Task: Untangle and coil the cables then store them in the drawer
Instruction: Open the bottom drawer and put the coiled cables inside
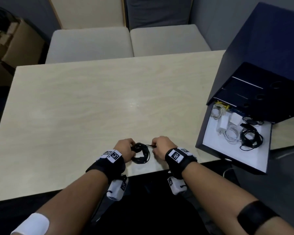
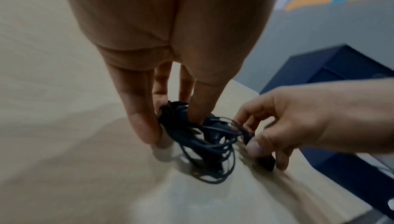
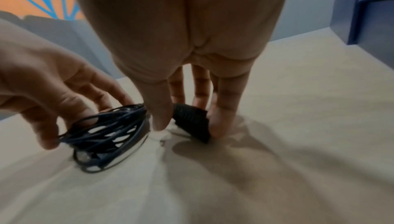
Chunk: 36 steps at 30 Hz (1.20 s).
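Tabletop [image 1: 92, 107]: left hand [image 1: 125, 147] pinches the cable coil [image 1: 146, 155] at its left side, right hand [image 1: 161, 146] grips the end piece [image 3: 192, 119] just right of it; advisable to hold loops bunched while tucking.

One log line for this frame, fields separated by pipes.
left hand: grips black cable coil | right hand: pinches black strap | drawer: open, cables inside

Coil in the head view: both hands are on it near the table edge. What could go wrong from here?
1. The coil looks loose; the left hand grips one side only, so loops may spring apart while the right hand pinches the end piece.
2. It lies near the table edge and could slip off.
3. The drawer holds other cables; it may snag them.
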Tool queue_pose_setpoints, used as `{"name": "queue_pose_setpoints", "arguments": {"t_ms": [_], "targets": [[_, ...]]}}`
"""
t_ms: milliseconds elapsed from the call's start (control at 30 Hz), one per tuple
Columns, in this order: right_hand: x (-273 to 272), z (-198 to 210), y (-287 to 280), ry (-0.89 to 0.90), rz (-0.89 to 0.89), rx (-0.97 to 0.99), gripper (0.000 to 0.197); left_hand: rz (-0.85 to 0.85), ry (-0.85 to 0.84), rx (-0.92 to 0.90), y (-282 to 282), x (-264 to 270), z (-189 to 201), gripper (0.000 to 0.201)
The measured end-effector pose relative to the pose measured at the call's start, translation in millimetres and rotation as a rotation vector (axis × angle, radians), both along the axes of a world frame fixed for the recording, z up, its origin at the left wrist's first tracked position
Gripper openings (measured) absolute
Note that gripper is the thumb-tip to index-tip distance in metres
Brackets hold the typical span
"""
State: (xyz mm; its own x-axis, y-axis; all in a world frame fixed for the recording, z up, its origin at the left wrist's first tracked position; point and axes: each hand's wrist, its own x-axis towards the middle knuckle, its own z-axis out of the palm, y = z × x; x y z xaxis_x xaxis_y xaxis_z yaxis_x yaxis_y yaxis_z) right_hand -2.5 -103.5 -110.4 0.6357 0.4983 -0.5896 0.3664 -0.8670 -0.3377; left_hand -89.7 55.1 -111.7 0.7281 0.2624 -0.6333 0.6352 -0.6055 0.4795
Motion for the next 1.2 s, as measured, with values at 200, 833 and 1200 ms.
{"name": "queue_pose_setpoints", "arguments": {"t_ms": [200,833,1200], "targets": [[13.9,16.7,-25.0,0.184,-0.385,0.36,0.019,0.287,-0.232,-0.268,-0.3,23.3,20.0,0.025],[91.9,56.4,-201.9,-0.186,-0.869,0.49,0.012,-0.063,-0.355,-0.38,-198.8,163.0,65.4,0.034],[104.1,33.7,-220.9,-0.139,-0.629,0.076,0.03,-0.199,-0.148,-0.235,-209.5,179.9,53.7,0.018]]}}
